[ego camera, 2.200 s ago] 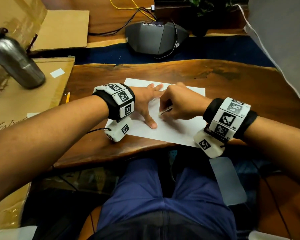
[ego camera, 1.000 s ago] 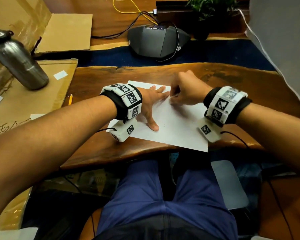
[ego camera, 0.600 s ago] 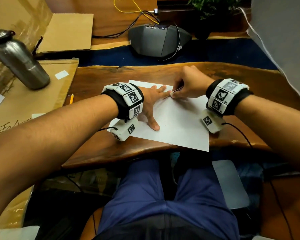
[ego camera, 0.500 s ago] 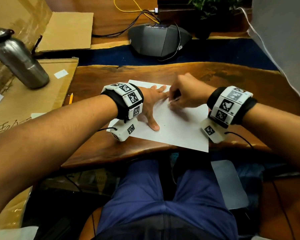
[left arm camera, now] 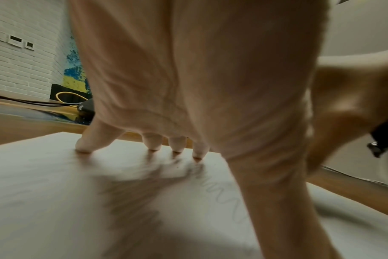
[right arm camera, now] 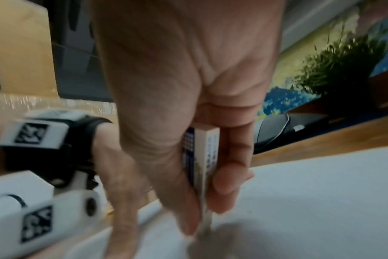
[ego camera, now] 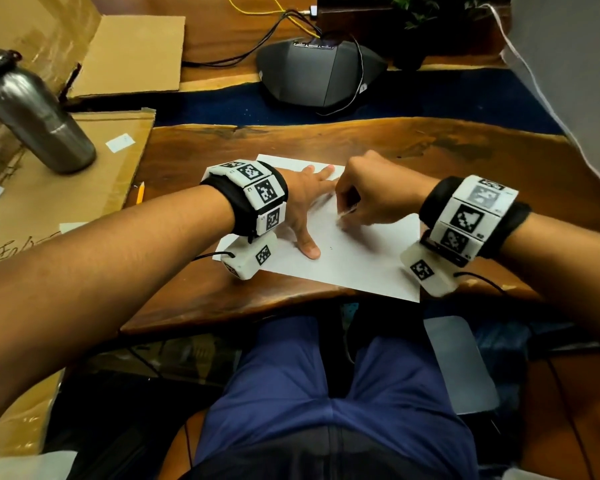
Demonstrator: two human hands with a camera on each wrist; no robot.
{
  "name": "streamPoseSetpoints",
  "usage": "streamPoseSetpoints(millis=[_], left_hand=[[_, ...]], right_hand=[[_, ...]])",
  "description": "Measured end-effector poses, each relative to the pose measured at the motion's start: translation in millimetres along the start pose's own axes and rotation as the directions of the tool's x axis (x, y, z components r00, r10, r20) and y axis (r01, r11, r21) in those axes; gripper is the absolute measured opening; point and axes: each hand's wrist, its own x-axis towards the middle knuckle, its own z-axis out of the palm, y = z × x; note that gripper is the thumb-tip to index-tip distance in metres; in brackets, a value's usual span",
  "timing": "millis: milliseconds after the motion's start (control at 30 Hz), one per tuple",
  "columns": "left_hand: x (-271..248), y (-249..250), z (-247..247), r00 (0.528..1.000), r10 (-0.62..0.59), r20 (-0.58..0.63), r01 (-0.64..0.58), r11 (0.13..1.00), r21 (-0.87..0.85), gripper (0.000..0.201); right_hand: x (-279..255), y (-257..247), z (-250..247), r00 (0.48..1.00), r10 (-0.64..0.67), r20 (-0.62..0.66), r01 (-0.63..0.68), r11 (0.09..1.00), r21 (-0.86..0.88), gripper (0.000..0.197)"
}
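Observation:
A white sheet of paper (ego camera: pixel 357 261) lies on the wooden table (ego camera: pixel 465 161). My left hand (ego camera: pixel 310 207) lies flat on the sheet's left part with fingers spread; in the left wrist view its fingertips (left arm camera: pixel 84 147) press on the paper (left arm camera: pixel 44 192). My right hand (ego camera: pixel 347 214) pinches a white eraser in a blue printed sleeve (right arm camera: pixel 207 154) between thumb and fingers. The eraser's tip touches the paper (right arm camera: pixel 321 192) just right of the left hand. Faint pencil squiggles (left arm camera: pixel 228 198) show on the sheet. Both the right hand and the eraser tip are motion-blurred.
A steel bottle (ego camera: pixel 35 112) stands on flat cardboard (ego camera: pixel 66 195) at the left, with a yellow pencil (ego camera: pixel 140 192) at the cardboard's edge. A dark conference speaker (ego camera: pixel 316 74) with cables and a potted plant (ego camera: pixel 423 12) sit beyond the table. The table's front edge is close to my lap.
My right hand went from mid-sheet up to the paper's far edge and has come back toward the middle, still pinching the eraser. The left hand and the paper stayed in place.

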Motion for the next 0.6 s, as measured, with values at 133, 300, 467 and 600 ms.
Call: streamPoseSetpoints(millis=[133, 300, 467, 600], left_hand=[[-1, 1, 0, 1.000, 0.004, -0.002, -0.004, 1.000, 0.010, 0.138], [2, -2, 1, 1.000, -0.005, 0.003, 0.005, 0.999, 0.035, 0.142], [2, -1, 1, 1.000, -0.002, 0.009, 0.001, 1.000, 0.031, 0.139], [4, -1, 1, 1.000, 0.006, 0.017, -0.007, 0.999, 0.040, 0.141]], right_hand=[[6, 10, -10, 0.987, -0.005, 0.160, -0.009, 0.996, 0.086, 0.012], [22, 35, -17, 0.989, 0.107, -0.103, -0.105, 0.994, 0.024, 0.017], [0, 9, -3, 1.000, -0.001, -0.006, 0.001, 1.000, -0.013, 0.007], [1, 11, -10, 0.992, 0.017, 0.125, -0.021, 0.999, 0.031, 0.011]])
